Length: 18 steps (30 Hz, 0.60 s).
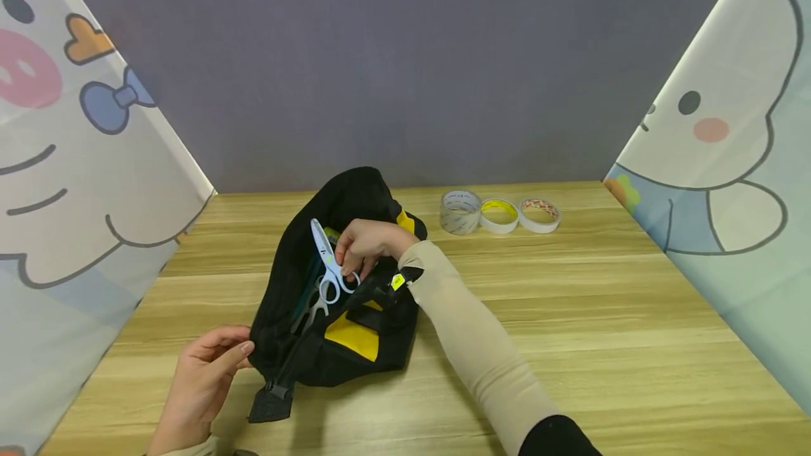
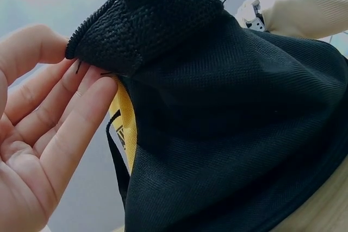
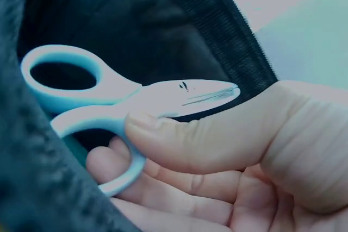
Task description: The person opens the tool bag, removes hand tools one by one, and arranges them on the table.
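A black bag with yellow panels (image 1: 355,192) lies unzipped on the table. My right hand (image 1: 369,239) is inside its opening and holds light-blue scissors (image 1: 324,248) by the handle. In the right wrist view, the thumb presses on the scissors (image 3: 179,93) near the pivot, with a fingertip at one handle loop; the blades are closed. My left hand (image 1: 205,371) pinches the bag's near left end. The left wrist view shows thumb and fingers (image 2: 98,101) at the zipper edge. Beneath the scissors, a grey forked piece (image 1: 317,309) is partly hidden in the bag.
At the back of the wooden table (image 1: 602,315), right of the bag, stand a wide clear tape roll (image 1: 453,222), a white roll with yellow core (image 1: 499,227) and one with red print inside (image 1: 540,226). A grey panel (image 1: 405,76) rises behind.
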Each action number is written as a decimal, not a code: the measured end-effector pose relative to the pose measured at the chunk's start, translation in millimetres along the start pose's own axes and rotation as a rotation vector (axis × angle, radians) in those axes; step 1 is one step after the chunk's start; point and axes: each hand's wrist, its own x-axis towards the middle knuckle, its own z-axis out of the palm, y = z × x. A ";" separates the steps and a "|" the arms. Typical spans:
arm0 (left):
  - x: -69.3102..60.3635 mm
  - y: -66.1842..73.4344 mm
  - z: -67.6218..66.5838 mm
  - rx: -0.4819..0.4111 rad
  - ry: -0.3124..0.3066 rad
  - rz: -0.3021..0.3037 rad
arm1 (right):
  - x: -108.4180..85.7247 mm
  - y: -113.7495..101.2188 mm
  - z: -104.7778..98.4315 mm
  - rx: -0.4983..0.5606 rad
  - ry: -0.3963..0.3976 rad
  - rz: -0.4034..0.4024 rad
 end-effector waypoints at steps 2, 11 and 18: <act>-0.5 -0.4 -0.8 0.000 -0.005 0.001 | -3.1 -1.7 -0.9 0.013 -0.001 -0.012; 0.8 0.2 0.0 -0.002 -0.027 0.000 | -12.0 -4.1 -3.0 -0.080 0.046 -0.035; 1.6 -0.3 0.5 0.003 -0.035 0.008 | -24.8 -12.0 0.6 -0.185 0.099 -0.050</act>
